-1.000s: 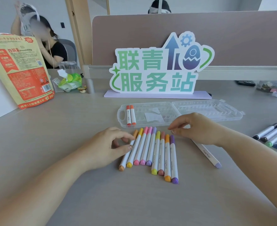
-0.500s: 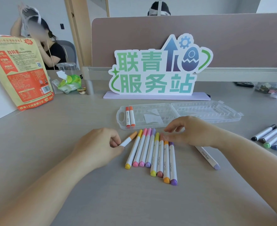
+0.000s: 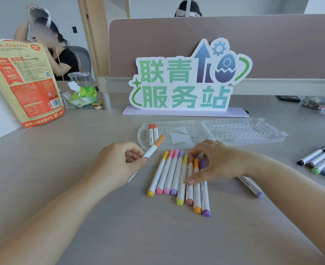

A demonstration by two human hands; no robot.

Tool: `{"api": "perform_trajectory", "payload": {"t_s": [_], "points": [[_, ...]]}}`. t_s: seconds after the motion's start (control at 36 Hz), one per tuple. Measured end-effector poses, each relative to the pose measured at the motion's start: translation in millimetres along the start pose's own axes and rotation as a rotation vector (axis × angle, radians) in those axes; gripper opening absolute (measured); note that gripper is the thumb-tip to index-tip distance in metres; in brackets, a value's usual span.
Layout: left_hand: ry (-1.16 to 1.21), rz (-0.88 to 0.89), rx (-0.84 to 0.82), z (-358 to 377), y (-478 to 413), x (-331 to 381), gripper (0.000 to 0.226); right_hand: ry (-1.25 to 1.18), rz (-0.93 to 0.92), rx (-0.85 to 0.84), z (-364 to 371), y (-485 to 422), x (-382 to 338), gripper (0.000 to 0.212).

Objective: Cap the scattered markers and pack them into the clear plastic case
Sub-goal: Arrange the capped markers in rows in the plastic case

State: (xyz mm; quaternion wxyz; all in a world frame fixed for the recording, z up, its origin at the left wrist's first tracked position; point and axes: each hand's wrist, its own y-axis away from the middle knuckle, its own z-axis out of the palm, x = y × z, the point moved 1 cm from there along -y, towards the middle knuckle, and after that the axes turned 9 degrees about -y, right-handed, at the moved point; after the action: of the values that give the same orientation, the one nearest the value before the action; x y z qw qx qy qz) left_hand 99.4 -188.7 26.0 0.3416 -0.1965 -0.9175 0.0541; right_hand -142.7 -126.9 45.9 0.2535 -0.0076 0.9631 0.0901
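Note:
My left hand [image 3: 117, 165] grips an orange-capped white marker [image 3: 156, 145], lifted off the desk with its cap pointing toward the clear plastic case [image 3: 234, 131]. The case lies open and flat, with two capped red-orange markers [image 3: 152, 133] at its left end. A row of several capped markers [image 3: 179, 176] lies on the desk in front of the case. My right hand [image 3: 215, 163] arches over the right part of the row, fingertips at the marker tops and thumb on the marker bodies. A lilac-capped marker [image 3: 250, 185] lies partly under my right wrist.
More capped markers [image 3: 322, 163] in dark, green and blue lie at the right edge. A cut-out sign [image 3: 186, 83] stands behind the case. An orange snack bag [image 3: 24, 81] stands at the left, a tissue pack [image 3: 83, 96] beside it. People sit beyond the divider.
My left hand has picked the orange marker out of the row's left end and raised it toward the case. My right hand has slid left onto the row.

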Motion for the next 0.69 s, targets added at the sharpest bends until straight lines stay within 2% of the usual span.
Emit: {"api": "perform_trajectory", "payload": {"t_s": [0.25, 0.42, 0.53, 0.69], "points": [[0.222, -0.078, -0.054, 2, 0, 5, 0.004, -0.046, 0.010, 0.023, -8, 0, 5, 0.081], [0.273, -0.107, -0.052, 3, 0, 4, 0.004, -0.078, 0.015, 0.068, -10, 2, 6, 0.050], [0.304, -0.107, -0.020, 3, 0, 5, 0.005, 0.058, 0.038, 0.126, -5, 0, 2, 0.031], [0.307, -0.062, 0.043, 2, 1, 11, 0.006, 0.202, 0.079, 0.222, 3, -7, -1, 0.031]]}}
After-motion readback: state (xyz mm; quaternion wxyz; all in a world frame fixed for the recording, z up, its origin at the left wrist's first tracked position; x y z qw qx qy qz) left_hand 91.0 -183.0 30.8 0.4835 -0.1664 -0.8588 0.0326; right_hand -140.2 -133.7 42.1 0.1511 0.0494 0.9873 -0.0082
